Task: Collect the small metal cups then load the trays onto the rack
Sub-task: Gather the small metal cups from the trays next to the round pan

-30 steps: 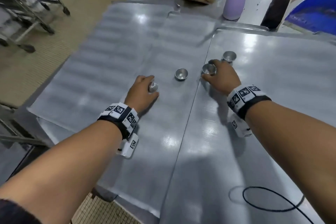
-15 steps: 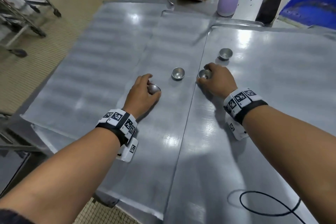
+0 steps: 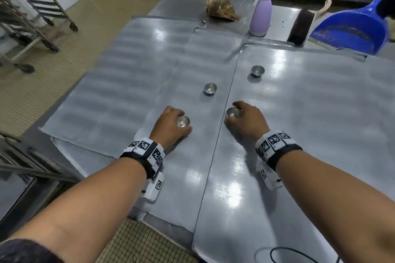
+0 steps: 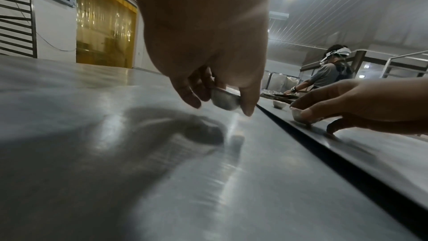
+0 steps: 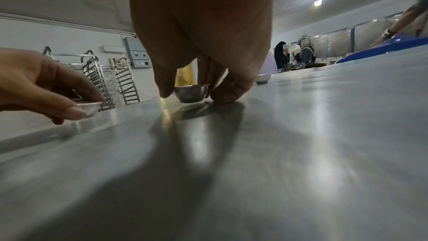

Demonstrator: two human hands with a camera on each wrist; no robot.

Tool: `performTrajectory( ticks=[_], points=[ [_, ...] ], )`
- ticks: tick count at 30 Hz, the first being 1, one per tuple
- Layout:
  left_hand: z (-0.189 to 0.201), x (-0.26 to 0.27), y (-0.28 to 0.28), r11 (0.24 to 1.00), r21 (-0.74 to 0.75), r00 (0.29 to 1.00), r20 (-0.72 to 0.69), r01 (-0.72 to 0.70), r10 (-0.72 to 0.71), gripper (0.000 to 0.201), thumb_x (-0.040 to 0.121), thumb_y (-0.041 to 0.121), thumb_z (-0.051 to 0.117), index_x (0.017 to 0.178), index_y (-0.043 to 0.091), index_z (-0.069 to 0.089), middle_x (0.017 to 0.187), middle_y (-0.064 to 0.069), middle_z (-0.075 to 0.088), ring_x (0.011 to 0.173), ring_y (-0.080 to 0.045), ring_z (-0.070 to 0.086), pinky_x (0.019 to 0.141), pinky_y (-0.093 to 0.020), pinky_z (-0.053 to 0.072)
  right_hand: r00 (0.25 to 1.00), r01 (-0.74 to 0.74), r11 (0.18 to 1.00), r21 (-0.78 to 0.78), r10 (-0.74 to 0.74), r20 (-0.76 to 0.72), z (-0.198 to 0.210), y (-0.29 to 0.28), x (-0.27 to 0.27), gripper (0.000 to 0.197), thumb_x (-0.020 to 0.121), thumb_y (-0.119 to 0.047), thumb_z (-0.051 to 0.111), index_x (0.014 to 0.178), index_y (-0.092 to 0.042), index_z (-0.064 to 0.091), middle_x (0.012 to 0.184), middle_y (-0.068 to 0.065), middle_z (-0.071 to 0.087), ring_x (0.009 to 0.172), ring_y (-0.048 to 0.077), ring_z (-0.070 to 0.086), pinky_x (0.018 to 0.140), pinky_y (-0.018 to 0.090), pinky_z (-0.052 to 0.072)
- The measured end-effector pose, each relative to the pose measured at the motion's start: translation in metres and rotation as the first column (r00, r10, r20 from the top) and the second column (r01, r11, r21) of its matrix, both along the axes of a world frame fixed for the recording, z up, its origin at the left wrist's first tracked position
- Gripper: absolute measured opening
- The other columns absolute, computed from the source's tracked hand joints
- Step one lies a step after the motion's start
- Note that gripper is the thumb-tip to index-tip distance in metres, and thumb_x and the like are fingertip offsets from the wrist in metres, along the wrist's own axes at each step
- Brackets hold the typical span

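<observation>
Far left we've got the wheeled rack [image 3: 32,6] standing on the floor, well apart from the desk [image 3: 175,4]. On to the left tray [image 3: 102,83], bare and shiny. Now our left hand [image 3: 171,127], fingers and thumb curled round a small metal cup [image 3: 183,121] — the left wrist view shows that cup [image 4: 224,101] pinched and tilted, lifted just off the middle tray [image 3: 192,166]. Beyond it, a loose cup [image 3: 210,88] sits upright on the same tray, untouched. Across the seam, our right hand [image 3: 245,119] grips another cup [image 3: 232,112] between thumb and fingertips; from the right wrist view it [image 5: 191,92] sits low on the right tray [image 3: 320,134], whether touching we cannot tell. A fourth cup [image 3: 257,70] stands farther back on that tray. Behind the trays: a brown bag [image 3: 221,9], a lilac spray bottle [image 3: 260,15], a blue dustpan [image 3: 352,30] at far right.
</observation>
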State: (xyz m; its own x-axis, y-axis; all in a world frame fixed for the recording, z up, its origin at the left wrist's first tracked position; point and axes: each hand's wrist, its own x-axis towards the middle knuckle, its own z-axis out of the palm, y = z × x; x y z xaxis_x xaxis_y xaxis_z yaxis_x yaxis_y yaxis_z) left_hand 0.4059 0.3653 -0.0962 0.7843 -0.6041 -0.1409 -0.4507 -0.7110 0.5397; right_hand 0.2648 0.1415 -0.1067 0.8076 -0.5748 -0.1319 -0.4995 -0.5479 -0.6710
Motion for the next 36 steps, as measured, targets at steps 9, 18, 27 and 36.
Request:
performTrajectory(
  ticks=[9, 18, 27, 36],
  points=[
    [0.031, -0.073, 0.01, 0.984, -0.061, 0.985, -0.034, 0.166, -0.168, 0.047, 0.077, 0.036, 0.082, 0.115, 0.018, 0.061, 0.113, 0.0, 0.061, 0.101, -0.019, 0.058, 0.085, -0.029, 0.047, 0.999, -0.029, 0.999, 0.026, 0.029, 0.014, 0.015, 0.056, -0.079, 0.053, 0.079, -0.03, 0.075, 0.127, -0.014, 0.061, 0.122, 0.005, 0.066, 0.109, 0.024, 0.061, 0.09, 0.03, 0.048],
    [0.036, -0.17, 0.004, 0.945, -0.153, 0.947, -0.093, 0.29, -0.306, 0.055, 0.081, 0.031, 0.08, 0.129, 0.015, 0.058, 0.129, -0.002, 0.061, 0.116, -0.02, 0.058, 0.099, -0.034, 0.047, 0.994, 0.098, 0.994, 0.048, -0.1, 0.045, 0.017, 0.08, -0.182, 0.05, 0.081, -0.028, 0.074, 0.127, -0.018, 0.06, 0.122, 0.002, 0.063, 0.11, 0.021, 0.06, 0.095, 0.033, 0.048],
    [0.029, -0.272, -0.046, 0.899, -0.145, 0.901, -0.077, 0.412, -0.426, 0.052, 0.079, 0.032, 0.08, 0.125, 0.018, 0.059, 0.12, -0.005, 0.059, 0.107, -0.022, 0.057, 0.093, -0.035, 0.047, 0.975, 0.22, 0.975, 0.017, -0.221, 0.026, 0.018, 0.055, -0.294, 0.053, 0.08, -0.025, 0.074, 0.13, -0.018, 0.056, 0.125, 0.002, 0.061, 0.113, 0.021, 0.057, 0.095, 0.029, 0.044],
    [0.018, -0.425, -0.122, 0.84, -0.118, 0.839, -0.074, 0.529, -0.539, 0.051, 0.083, 0.036, 0.074, 0.128, 0.019, 0.057, 0.121, -0.004, 0.058, 0.108, -0.023, 0.057, 0.093, -0.037, 0.048, 0.941, 0.338, 0.941, -0.009, -0.338, 0.018, 0.022, -0.003, -0.454, 0.054, 0.081, -0.025, 0.072, 0.132, -0.02, 0.056, 0.128, 0.004, 0.057, 0.115, 0.021, 0.056, 0.096, 0.025, 0.041]
  ],
)
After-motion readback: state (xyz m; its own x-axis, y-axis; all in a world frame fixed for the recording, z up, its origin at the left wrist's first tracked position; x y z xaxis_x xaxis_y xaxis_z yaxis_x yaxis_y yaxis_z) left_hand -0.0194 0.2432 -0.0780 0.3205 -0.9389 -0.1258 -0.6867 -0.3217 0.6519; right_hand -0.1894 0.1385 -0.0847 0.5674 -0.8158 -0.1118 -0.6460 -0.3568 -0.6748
